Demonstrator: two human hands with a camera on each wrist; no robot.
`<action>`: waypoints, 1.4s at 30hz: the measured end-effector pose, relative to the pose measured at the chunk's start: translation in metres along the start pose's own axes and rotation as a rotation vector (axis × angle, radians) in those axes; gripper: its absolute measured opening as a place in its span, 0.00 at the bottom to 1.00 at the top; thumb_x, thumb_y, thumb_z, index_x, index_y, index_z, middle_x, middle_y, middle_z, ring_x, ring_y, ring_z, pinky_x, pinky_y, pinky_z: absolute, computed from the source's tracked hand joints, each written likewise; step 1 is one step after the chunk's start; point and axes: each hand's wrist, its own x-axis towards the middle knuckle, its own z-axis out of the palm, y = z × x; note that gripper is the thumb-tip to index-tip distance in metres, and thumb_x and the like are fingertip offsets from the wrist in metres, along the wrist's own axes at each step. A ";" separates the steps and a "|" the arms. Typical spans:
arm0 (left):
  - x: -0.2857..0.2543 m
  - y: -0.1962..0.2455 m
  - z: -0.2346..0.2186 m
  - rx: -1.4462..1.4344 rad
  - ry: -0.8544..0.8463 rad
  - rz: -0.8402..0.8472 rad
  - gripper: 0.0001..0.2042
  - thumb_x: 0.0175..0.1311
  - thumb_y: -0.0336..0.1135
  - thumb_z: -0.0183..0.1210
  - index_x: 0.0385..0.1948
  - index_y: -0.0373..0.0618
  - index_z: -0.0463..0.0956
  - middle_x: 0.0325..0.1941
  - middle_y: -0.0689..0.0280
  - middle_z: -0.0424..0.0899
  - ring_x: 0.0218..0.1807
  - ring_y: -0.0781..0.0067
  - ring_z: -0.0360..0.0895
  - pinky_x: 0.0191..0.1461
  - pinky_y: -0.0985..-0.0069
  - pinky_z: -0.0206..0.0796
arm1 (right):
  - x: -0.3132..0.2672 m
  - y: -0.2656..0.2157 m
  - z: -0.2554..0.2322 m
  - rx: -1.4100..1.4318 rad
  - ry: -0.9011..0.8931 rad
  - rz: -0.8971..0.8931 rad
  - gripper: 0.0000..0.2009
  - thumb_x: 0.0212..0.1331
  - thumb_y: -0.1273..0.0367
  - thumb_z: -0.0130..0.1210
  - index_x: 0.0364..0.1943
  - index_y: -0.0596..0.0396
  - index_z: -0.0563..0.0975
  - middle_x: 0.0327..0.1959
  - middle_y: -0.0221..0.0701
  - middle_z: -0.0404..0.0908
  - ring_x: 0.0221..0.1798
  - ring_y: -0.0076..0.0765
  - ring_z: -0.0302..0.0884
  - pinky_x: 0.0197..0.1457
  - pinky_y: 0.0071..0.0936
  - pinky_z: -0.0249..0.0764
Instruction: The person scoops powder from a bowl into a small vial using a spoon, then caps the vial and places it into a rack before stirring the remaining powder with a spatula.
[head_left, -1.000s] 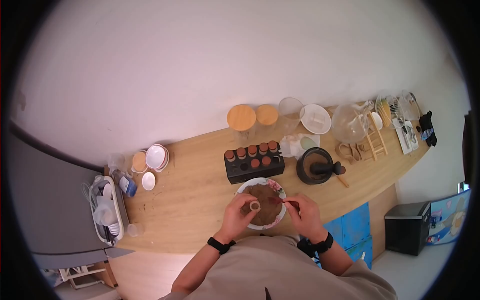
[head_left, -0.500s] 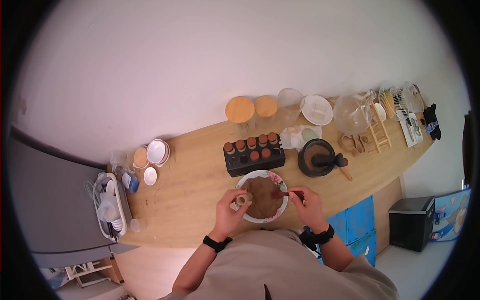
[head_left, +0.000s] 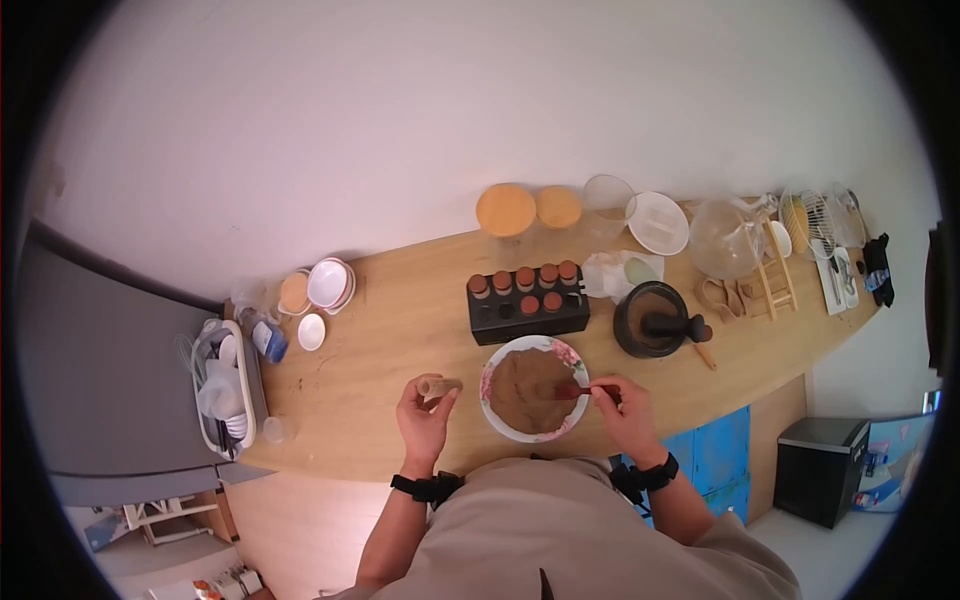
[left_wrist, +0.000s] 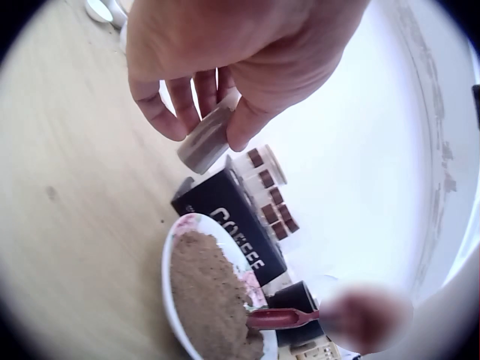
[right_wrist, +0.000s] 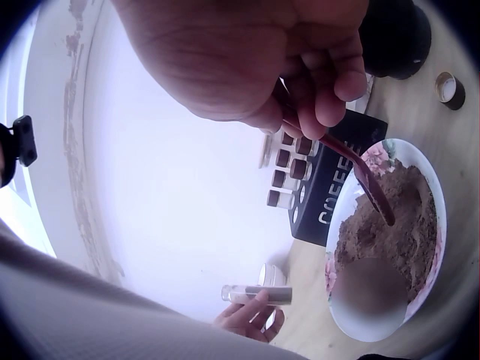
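Vial [head_left: 438, 387]: moved left of bowl [head_left: 566, 353], pinched by your left hand [head_left: 424, 432]. Spoon [head_left: 571, 392]: right hand [head_left: 629, 418] pinching, seemingly scooping; lift level.

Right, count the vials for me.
8: five vials in the back row of the rack, two in its front row, one in the left hand. More may be hidden.

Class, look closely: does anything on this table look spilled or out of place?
Dark specks on the table near the small white bowl look like a spill. A loose cap lies near the flowered bowl, not on any bottle.
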 end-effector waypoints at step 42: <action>0.004 0.000 0.026 0.414 -0.229 0.162 0.16 0.60 0.28 0.78 0.48 0.41 0.86 0.45 0.61 0.90 0.40 0.66 0.86 0.44 0.71 0.78 | 0.010 -0.031 0.011 -0.070 0.019 -0.001 0.06 0.69 0.73 0.67 0.47 0.58 0.86 0.37 0.38 0.88 0.35 0.36 0.85 0.39 0.30 0.78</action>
